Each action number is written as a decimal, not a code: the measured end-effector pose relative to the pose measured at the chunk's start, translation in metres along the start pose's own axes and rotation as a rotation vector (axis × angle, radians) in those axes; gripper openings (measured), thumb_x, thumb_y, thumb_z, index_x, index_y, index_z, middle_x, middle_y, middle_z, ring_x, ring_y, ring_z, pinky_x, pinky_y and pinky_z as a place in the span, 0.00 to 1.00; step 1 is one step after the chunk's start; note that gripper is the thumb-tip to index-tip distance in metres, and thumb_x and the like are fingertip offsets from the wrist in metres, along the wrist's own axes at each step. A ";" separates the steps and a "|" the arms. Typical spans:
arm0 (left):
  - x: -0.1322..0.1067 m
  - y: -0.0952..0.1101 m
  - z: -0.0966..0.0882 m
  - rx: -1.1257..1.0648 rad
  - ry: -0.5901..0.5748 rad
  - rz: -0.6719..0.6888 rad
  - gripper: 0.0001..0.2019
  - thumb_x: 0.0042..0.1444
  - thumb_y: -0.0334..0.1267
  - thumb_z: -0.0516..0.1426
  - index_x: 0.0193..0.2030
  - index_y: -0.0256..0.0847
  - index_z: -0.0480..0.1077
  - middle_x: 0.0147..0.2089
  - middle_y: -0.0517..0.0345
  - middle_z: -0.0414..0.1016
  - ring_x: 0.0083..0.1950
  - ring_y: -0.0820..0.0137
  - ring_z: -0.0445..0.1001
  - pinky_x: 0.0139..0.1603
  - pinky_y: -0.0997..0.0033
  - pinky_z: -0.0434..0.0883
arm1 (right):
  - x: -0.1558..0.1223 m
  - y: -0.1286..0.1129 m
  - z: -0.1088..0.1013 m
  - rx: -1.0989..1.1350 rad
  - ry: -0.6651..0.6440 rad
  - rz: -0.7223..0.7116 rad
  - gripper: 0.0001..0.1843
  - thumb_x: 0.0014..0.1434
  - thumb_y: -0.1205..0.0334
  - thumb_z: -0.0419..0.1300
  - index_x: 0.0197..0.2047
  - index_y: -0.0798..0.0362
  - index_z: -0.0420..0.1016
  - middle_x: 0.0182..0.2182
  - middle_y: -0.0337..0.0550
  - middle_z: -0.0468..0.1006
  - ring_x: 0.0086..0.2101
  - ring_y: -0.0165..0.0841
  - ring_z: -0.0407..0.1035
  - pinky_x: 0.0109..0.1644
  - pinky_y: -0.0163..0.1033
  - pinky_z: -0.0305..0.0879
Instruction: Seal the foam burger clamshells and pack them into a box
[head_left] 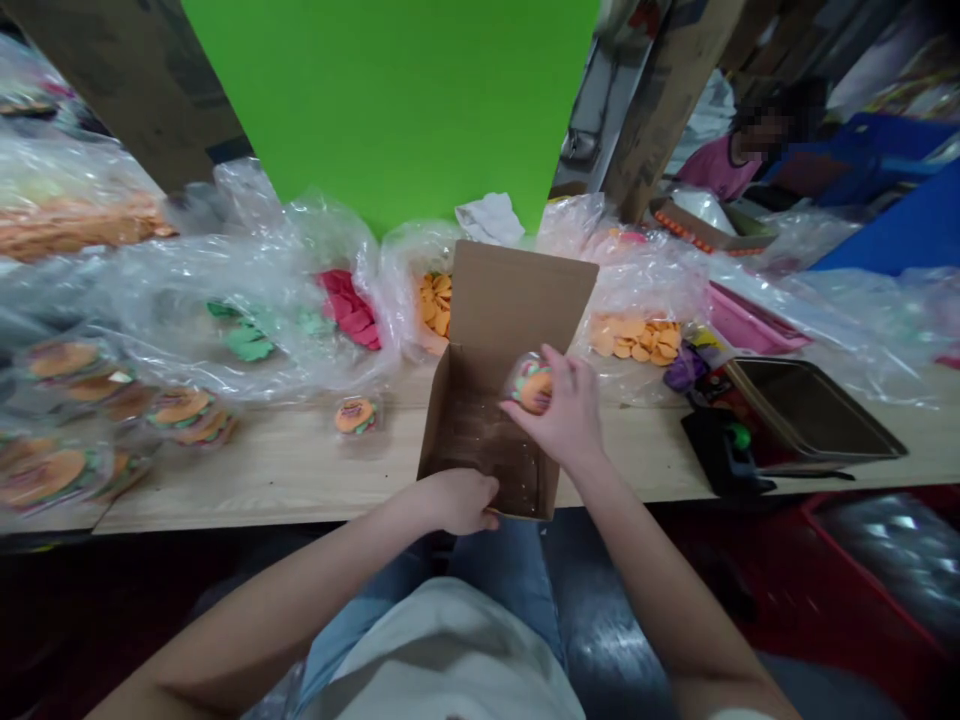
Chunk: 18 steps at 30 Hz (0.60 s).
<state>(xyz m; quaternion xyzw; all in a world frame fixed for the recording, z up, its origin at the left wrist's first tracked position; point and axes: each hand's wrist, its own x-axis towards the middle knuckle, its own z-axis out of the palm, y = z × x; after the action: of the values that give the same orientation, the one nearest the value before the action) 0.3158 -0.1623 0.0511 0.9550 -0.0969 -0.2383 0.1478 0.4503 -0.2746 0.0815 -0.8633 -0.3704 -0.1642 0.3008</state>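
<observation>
Pkgd burger point(535, 388) in R grip point(574, 415), abv box point(436, 415).

At least six packaged burgers point(355, 414); one lidded cardboard box point(436, 420); one green panel point(405, 100)

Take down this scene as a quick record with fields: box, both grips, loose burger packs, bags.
Box: cardboard box, lid up, at the near edge of the wooden table
Left grip: touching the box's near edge
Right grip: holding a clear burger pack at the open box
Loose packs: single pack left of the box; more packs farther left
Bags: clear plastic bags behind, with green pieces and orange pieces
</observation>
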 end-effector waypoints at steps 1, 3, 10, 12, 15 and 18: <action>0.000 -0.006 -0.001 -0.043 -0.024 0.033 0.17 0.51 0.47 0.55 0.42 0.37 0.69 0.34 0.50 0.76 0.35 0.63 0.75 0.31 0.71 0.68 | 0.010 -0.009 0.014 -0.099 -0.057 -0.052 0.42 0.44 0.45 0.63 0.59 0.54 0.55 0.47 0.54 0.61 0.48 0.46 0.55 0.52 0.52 0.55; -0.002 -0.016 0.001 -0.096 -0.047 0.097 0.21 0.47 0.50 0.57 0.43 0.38 0.70 0.38 0.51 0.76 0.37 0.64 0.75 0.33 0.72 0.68 | 0.019 -0.018 0.041 -0.269 -0.165 -0.100 0.40 0.47 0.49 0.62 0.60 0.55 0.54 0.47 0.56 0.60 0.46 0.47 0.55 0.48 0.50 0.57; -0.008 -0.026 0.032 -0.007 0.190 -0.026 0.19 0.52 0.45 0.55 0.45 0.32 0.69 0.40 0.41 0.72 0.40 0.58 0.73 0.38 0.64 0.68 | 0.003 0.001 0.065 -0.553 -0.383 -0.141 0.29 0.54 0.54 0.55 0.58 0.53 0.56 0.43 0.54 0.64 0.44 0.45 0.56 0.46 0.49 0.56; -0.007 -0.022 0.034 -0.015 0.219 -0.024 0.18 0.52 0.44 0.55 0.44 0.32 0.69 0.39 0.41 0.72 0.40 0.57 0.72 0.38 0.63 0.68 | 0.000 0.007 0.063 -0.591 -0.390 -0.162 0.26 0.55 0.53 0.54 0.57 0.52 0.59 0.45 0.54 0.64 0.46 0.46 0.56 0.47 0.50 0.57; -0.016 -0.011 0.033 -0.030 0.265 -0.047 0.18 0.51 0.44 0.56 0.44 0.33 0.68 0.39 0.43 0.72 0.41 0.58 0.71 0.39 0.63 0.68 | -0.004 0.016 0.064 -0.621 -0.419 -0.173 0.27 0.57 0.57 0.52 0.59 0.52 0.56 0.48 0.56 0.63 0.46 0.45 0.58 0.44 0.46 0.60; -0.042 -0.009 0.027 -0.100 0.431 -0.042 0.21 0.49 0.44 0.58 0.48 0.36 0.64 0.44 0.46 0.70 0.47 0.58 0.68 0.46 0.61 0.66 | -0.005 0.014 0.059 -0.646 -0.473 -0.186 0.27 0.55 0.63 0.53 0.58 0.58 0.57 0.47 0.59 0.65 0.44 0.45 0.61 0.41 0.45 0.62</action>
<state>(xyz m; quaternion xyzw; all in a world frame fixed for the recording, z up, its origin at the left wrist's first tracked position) 0.2669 -0.1498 0.0434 0.9772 -0.0313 -0.0362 0.2071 0.4614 -0.2468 0.0278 -0.8902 -0.4352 -0.0956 -0.0950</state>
